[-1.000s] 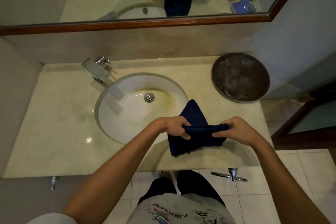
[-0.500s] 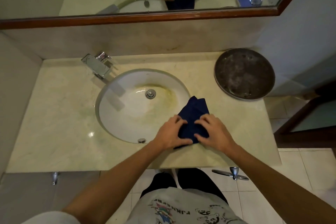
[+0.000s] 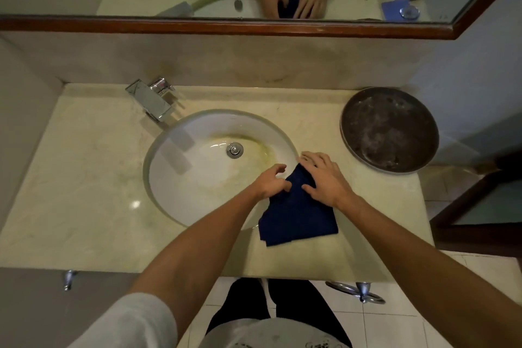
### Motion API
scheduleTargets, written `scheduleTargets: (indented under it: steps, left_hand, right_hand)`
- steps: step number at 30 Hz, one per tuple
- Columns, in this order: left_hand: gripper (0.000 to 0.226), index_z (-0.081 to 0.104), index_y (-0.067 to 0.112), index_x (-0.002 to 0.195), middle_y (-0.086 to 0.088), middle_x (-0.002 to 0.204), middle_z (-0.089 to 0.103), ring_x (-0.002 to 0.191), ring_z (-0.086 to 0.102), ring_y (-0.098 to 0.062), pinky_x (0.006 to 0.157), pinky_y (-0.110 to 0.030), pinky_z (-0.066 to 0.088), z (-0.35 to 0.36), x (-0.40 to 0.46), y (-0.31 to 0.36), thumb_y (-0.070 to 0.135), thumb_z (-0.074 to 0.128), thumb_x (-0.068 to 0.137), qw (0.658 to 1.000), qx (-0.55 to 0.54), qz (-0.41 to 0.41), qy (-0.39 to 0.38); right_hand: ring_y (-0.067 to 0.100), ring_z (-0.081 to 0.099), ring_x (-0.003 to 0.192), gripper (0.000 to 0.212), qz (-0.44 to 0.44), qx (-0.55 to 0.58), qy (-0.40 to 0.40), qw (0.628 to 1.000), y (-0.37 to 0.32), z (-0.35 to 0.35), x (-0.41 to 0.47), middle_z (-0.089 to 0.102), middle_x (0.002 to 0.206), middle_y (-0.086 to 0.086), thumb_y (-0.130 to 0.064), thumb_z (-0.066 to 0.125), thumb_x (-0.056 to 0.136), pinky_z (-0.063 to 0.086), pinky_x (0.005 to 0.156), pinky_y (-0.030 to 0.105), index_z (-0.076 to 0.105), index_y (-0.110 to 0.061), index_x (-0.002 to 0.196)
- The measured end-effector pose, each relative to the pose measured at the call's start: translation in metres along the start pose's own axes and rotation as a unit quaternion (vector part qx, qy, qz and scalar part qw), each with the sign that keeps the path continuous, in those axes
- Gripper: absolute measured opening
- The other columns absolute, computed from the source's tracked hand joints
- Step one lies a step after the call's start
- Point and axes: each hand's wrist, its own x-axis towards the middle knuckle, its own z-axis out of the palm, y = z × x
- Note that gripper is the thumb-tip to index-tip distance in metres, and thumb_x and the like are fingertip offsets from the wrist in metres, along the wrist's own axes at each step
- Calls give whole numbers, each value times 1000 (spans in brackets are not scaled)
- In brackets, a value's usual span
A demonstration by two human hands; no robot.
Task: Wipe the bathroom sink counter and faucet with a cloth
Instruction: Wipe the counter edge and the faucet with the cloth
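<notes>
A dark blue cloth [image 3: 299, 217] lies folded on the cream marble counter [image 3: 84, 178], right of the white oval sink [image 3: 180, 200] and partly over its rim. My left hand [image 3: 271, 182] holds the cloth's left edge with curled fingers, above the basin's right side. My right hand [image 3: 322, 178] lies flat on the cloth's far part, fingers spread and pressing down. The square chrome faucet [image 3: 152, 102] stands at the sink's back left, well away from both hands. The basin shows yellowish stains around the drain [image 3: 234, 149].
A round dark metal tray [image 3: 389, 128] sits at the counter's back right corner against the wall. A wood-framed mirror [image 3: 226, 26] runs above the backsplash. A chrome valve handle [image 3: 358, 291] sticks out below the counter's front edge.
The cloth, stretched in the air between both hands a second ago, now lies on the counter. Both hands have shifted to its far end, leaving the near part uncovered.
</notes>
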Motion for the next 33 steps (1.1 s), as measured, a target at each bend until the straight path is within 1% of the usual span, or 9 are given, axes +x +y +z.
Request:
scheduleTargets:
  steps: [5,10,12,14,21,23,26,30,33]
  left_hand:
    - [72,56,15,135,-10,126,65,109,62,-25,90,-34,53,-9,20,-9,21,67,64,989,52,-60,-121]
    - [19,71,22,92,0,98,73,99,69,-22,85,-31,55,-32,22,-5,27,82,77,979,156,-22,-130]
    - [21,71,22,95,0,99,75,95,72,-20,82,-30,58,-40,14,5,25,83,79,973,182,12,-142]
    - [25,71,20,100,0,100,76,91,72,-16,79,-28,59,-47,1,16,24,84,79,964,209,46,-156]
    - [21,71,18,96,7,80,71,64,66,-3,52,-19,49,-79,-35,76,23,85,81,962,210,139,-108]
    - [26,72,16,100,5,81,73,65,68,-4,53,-22,52,-99,-31,101,24,86,80,956,234,160,-77]
    - [35,73,19,106,2,92,75,82,72,-14,72,-33,58,-145,1,131,26,89,76,956,250,156,-8]
    - [77,53,15,140,-4,130,65,119,62,-23,99,-38,51,-196,52,126,40,88,76,942,198,65,264]
    - [53,58,18,136,0,128,69,117,64,-23,96,-39,51,-176,50,87,44,70,92,899,199,67,384]
  right_hand:
    - [29,33,139,83,-72,-134,-129,980,-8,-19,34,42,155,0,-43,64,87,29,112,44,28,-23,159]
    - [27,51,119,56,-41,-115,-153,981,-14,-24,45,61,129,5,-35,71,84,40,102,41,58,-20,136]
    - [23,62,96,30,-33,-49,-159,986,-8,-27,40,70,105,4,-32,73,81,49,86,37,71,-23,109]
    - [17,63,78,11,-22,65,-160,985,5,-33,28,68,88,-2,-32,77,77,51,70,35,69,-30,85]
    - [7,71,74,11,3,302,-115,946,28,-106,-5,75,83,-8,-22,82,85,55,64,21,77,-25,94]
    - [5,70,77,12,-16,281,-93,955,29,-132,18,75,84,-8,-24,83,85,52,66,19,77,-26,95]
    - [12,70,90,20,-13,238,-36,971,31,-157,88,73,93,-7,-25,83,83,53,77,29,72,-30,99]
    - [27,56,124,63,100,99,153,978,16,-153,161,58,135,7,-26,82,85,51,101,45,54,-15,141]
    - [27,57,119,41,41,60,271,960,-1,-117,163,59,131,7,-21,66,95,54,93,45,59,-12,135]
